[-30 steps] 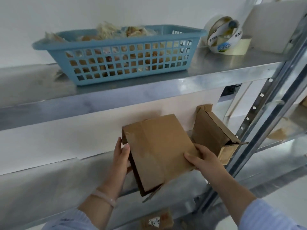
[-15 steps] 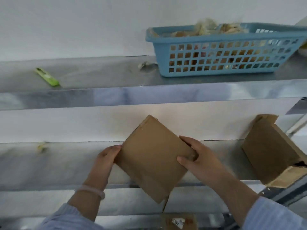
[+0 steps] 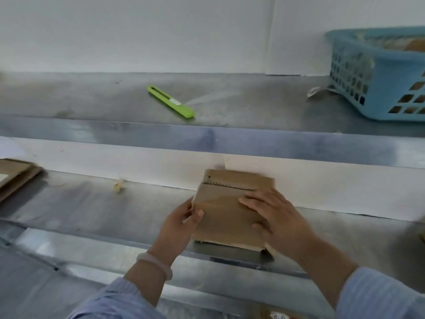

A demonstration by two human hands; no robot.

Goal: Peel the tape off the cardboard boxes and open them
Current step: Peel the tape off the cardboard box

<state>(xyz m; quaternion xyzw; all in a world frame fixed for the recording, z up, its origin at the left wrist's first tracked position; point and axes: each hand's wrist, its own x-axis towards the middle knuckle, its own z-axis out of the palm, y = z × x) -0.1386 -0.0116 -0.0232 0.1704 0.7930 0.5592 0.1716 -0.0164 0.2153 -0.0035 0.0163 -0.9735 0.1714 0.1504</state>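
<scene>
A small brown cardboard box (image 3: 226, 203) stands on the middle metal shelf (image 3: 92, 203), its top face crossed by brown tape with a jagged seam near the back edge. My left hand (image 3: 181, 223) grips the box's left side, thumb on the top face. My right hand (image 3: 273, 215) lies over the right part of the top, fingers stretched out across it and thumb on the front right corner. The box's right side is hidden behind that hand.
A green utility knife (image 3: 170, 101) lies on the upper shelf (image 3: 230, 137). A blue plastic basket (image 3: 379, 77) with tape scraps stands at the upper right. Flattened cardboard (image 3: 16, 173) sits at the far left of the middle shelf. A yellowish scrap (image 3: 119, 184) lies near the wall.
The box went from tilted in both hands in the air to standing flat on the middle shelf. The view swung left, so the basket now sits at the right edge.
</scene>
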